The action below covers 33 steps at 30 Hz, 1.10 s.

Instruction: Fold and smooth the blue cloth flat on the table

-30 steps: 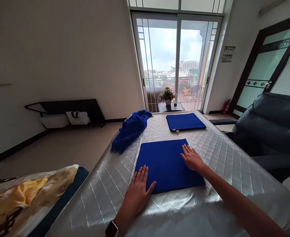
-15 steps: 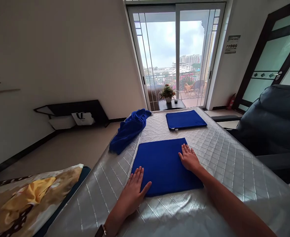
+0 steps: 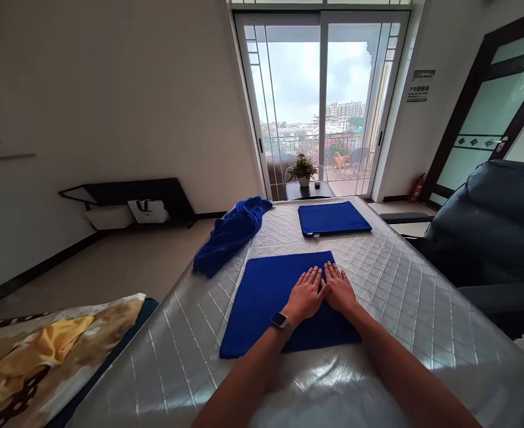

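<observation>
A blue folded cloth (image 3: 262, 297) lies flat before me on the quilted silver table cover (image 3: 391, 279). Both hands rest on its right part, side by side. My left hand (image 3: 307, 292) lies flat with fingers stretched out, and its thumb meets my right hand. My right hand (image 3: 340, 289) is also flat, fingers straight, along the cloth's right edge. Farther back sits a second blue cloth (image 3: 334, 218), neatly folded, with a small white tag at its front edge. A crumpled blue cloth (image 3: 233, 235) is heaped near the left edge.
A dark padded armchair (image 3: 489, 226) stands close on the right. Patterned bedding (image 3: 61, 351) is at the lower left. Beyond the far end is a small dark table (image 3: 309, 191) with a potted plant (image 3: 303, 169), before sliding glass doors. A white bag (image 3: 148, 211) sits by the left wall.
My left hand has moved right across the folded cloth, from its left edge to beside my right hand. My right hand stays near the right edge.
</observation>
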Available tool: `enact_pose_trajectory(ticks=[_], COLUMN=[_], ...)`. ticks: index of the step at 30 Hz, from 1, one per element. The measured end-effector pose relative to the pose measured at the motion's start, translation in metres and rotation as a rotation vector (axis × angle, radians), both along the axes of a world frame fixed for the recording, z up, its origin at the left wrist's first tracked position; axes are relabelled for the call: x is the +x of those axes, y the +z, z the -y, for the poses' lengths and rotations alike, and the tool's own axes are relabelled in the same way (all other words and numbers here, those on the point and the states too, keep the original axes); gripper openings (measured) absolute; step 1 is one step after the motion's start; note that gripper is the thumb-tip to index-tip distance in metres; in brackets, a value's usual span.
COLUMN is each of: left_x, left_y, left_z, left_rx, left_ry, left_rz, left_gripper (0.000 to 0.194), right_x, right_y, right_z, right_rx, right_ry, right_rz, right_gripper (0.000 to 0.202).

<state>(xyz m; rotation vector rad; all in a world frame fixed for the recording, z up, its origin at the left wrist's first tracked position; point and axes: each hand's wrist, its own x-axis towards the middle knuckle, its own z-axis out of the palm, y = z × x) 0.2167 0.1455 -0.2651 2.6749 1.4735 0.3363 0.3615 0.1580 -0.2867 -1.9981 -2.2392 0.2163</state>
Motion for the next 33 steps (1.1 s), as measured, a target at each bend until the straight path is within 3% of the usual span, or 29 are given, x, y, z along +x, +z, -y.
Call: enact_pose_trajectory(ticks=[3,7,13,16,19,26,33], left_x=[-0.008,-0.038,-0.115,-0.159,-0.187,-0.195,-0.193], left_y=[-0.007,-0.012,-0.021,-0.027,-0.033,-0.045,-0.04], left_z=[-0.002,-0.003,-0.018,-0.025,-0.028,-0.032,-0.027], left_rx=[0.007,-0.037,-0.041,-0.041,-0.027,-0.012,0.004], left_ry=[0.03,0.106,0.256,0.362,0.462,0.465,0.462], left_rz=[0.013,-0.009,-0.053,-0.052,0.003,0.044,0.041], left_gripper=[0.07,0.075,0.07,0.076,0.083,0.085,0.088], right_x=[-0.001,-0.004,-0.004,-0.004,-0.003,-0.004,-0.004], right_y=[0.001,0.005,0.007,0.007,0.007,0.007,0.004], right_z=[0.0,0.0,0.0,0.0,0.0,0.001,-0.001], right_rx=[0.007,-0.011,-0.048,-0.064,-0.069,-0.058,-0.076], right_ry=[-0.008,-0.037,-0.043,-0.043,-0.049,-0.053,-0.059], right_rz=[0.001,-0.021,-0.045,-0.049,-0.053,-0.039,0.001], right_gripper=[0.066,0.067,0.068,0.069,0.07,0.07,0.07])
